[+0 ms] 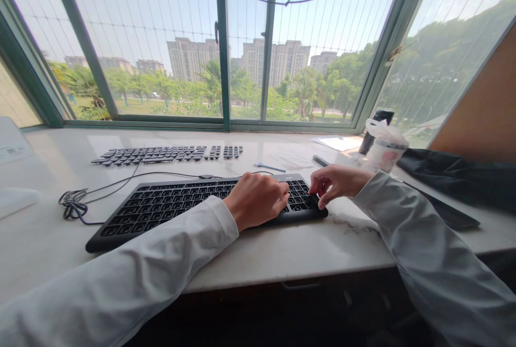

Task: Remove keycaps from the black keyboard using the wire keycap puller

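Note:
A black keyboard (pixel 161 212) lies on the white marble counter, its key sockets bare of caps. My left hand (pixel 258 199) rests over its right-middle part, fingers curled inward; whatever they hold is hidden. At the number-pad end, my right hand (pixel 332 183) has its fingers bent, with thumb and fingertips against the keyboard's right edge. Anything small between them cannot be made out. Behind the keyboard, loose black keycaps (pixel 169 154) are laid out in keyboard order. A thin blue tool (pixel 271 167) lies just beyond the keyboard.
A coiled black cable (pixel 74 204) sits at the left. Toward the right stand a lidded cup in a plastic bag (pixel 387 151) and a dark bottle (pixel 379 121), near a dark flat device (pixel 447 210) and black cloth (pixel 455 175). Windows (pixel 245 41) close off the back; the counter's front edge is near.

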{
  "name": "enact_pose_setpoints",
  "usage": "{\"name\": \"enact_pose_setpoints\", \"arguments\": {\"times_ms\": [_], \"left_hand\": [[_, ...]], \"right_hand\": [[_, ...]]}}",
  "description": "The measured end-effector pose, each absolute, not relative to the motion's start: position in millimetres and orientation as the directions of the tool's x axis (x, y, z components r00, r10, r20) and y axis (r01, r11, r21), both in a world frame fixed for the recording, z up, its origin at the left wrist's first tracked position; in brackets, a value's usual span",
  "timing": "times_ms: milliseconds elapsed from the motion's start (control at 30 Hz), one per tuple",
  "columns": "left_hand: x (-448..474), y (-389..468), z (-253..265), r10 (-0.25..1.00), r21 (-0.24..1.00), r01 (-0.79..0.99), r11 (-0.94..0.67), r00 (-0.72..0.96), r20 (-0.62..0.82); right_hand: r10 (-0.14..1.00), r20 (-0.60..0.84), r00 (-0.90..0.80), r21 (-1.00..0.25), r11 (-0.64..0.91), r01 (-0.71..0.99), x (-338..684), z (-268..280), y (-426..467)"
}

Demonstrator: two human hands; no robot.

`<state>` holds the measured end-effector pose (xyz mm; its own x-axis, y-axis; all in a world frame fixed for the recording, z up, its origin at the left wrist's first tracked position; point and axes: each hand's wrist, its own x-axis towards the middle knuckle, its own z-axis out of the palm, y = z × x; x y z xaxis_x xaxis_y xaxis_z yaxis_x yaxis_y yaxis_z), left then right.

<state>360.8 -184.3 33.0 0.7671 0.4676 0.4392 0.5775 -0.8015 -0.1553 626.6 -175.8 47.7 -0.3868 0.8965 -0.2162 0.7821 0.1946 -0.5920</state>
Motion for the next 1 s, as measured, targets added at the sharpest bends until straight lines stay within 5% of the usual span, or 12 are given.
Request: {"name": "enact_pose_setpoints", "arguments": {"times_ms": [1000], "left_hand": [[361.6,-184.9,32.7,0.487,-0.147,0.59,-0.794,0.761,0.428]], "right_hand": [[0.871,-0.191,-0.452,-0.599,0.262,0.757,628.7,45.5,-174.0]]}}
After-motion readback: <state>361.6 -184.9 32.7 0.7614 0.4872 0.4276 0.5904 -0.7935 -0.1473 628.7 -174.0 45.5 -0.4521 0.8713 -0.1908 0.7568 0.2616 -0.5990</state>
